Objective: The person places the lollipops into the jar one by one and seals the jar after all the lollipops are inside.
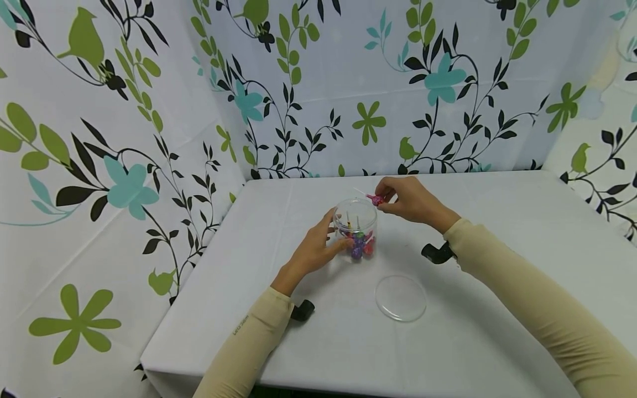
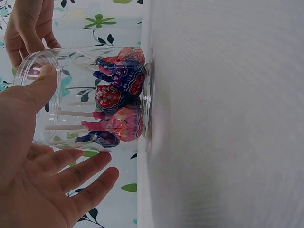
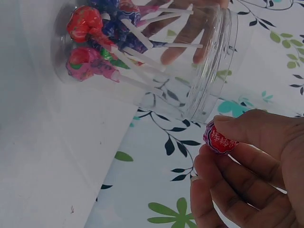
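A clear plastic jar [image 1: 368,222] stands upright on the table with several wrapped lollipops [image 2: 126,123] inside, sticks up, in red, pink, purple and blue wrappers. My left hand [image 1: 312,247] holds the jar's side, thumb on the near side and fingers spread round the other. Just right of the jar's open mouth, my right hand [image 1: 410,200] pinches a lollipop [image 3: 219,138] by its wrapped head between thumb and fingers. Its white stick points left above the rim. The round clear lid [image 1: 400,298] lies flat in front of the jar.
A white cloth covers the table [image 1: 473,331]. Behind it and at both sides hang white curtains [image 1: 318,110] printed with leaves, flowers and birds. Black wrist cameras [image 1: 302,310] stick out below both sleeves.
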`<state>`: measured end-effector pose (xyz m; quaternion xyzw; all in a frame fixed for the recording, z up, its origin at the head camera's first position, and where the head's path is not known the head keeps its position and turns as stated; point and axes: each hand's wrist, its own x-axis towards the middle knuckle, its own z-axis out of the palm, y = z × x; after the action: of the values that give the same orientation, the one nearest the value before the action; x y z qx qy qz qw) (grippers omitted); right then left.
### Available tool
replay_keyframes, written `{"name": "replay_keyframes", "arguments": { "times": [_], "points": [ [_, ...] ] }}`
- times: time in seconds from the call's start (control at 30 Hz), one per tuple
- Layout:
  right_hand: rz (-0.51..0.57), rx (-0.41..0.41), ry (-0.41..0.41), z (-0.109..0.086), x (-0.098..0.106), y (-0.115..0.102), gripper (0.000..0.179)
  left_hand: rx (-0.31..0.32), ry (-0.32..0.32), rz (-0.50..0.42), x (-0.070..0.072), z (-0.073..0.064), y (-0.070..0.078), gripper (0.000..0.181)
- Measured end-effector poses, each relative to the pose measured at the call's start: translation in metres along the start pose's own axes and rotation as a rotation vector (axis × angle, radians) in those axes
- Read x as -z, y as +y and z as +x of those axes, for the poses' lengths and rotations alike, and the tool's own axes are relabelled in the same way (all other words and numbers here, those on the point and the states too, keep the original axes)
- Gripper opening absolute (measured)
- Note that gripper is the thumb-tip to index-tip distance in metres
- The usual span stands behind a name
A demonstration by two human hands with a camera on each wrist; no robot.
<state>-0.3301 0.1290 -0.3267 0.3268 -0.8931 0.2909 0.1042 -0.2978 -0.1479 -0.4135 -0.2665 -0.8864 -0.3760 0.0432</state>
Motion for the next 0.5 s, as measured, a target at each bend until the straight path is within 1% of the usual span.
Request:
{"name": "replay_keyframes", "arguments": {
  "times": [0.17, 0.33, 0.5],
  "points": [
    [0.012, 0.023, 0.004, -0.001, 0.000, -0.008, 0.023, 0.000, -0.004, -0.010, 0.000, 0.000, -0.001, 0.091],
    [0.027, 0.057, -0.008, -0.001, -0.001, -0.016, 0.022, -0.008, -0.003, -0.014, 0.000, 0.000, -0.001, 0.090],
    [0.030, 0.057, -0.032, 0.000, -0.004, -0.021, 0.021, -0.013, -0.003, -0.010, 0.000, 0.000, -0.001, 0.089]
  ]
}}
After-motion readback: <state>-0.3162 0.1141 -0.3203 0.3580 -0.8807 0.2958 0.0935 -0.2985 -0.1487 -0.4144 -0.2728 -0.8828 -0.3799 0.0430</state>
